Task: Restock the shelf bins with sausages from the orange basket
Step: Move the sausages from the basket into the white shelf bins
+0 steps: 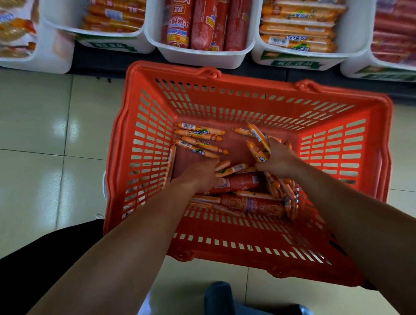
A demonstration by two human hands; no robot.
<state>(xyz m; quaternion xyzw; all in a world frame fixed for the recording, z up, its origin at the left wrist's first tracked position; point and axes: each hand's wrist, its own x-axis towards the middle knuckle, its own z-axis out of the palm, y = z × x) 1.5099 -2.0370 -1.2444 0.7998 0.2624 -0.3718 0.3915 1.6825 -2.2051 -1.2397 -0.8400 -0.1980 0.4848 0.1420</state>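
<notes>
The right hand (280, 159) grips a bunch of thin sausages (258, 143); the left hand (200, 174) lies among loose ones, its grip unclear. Both are inside the orange basket (229, 246), just below the white shelf bins (205, 56). An overfull fistful could spill.

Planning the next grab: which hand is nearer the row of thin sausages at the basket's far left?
Left. The left hand lies just nearside of the sausage row; the right hand is farther right.

Cream tile floor (31, 116) (glossy, light reflections).
</notes>
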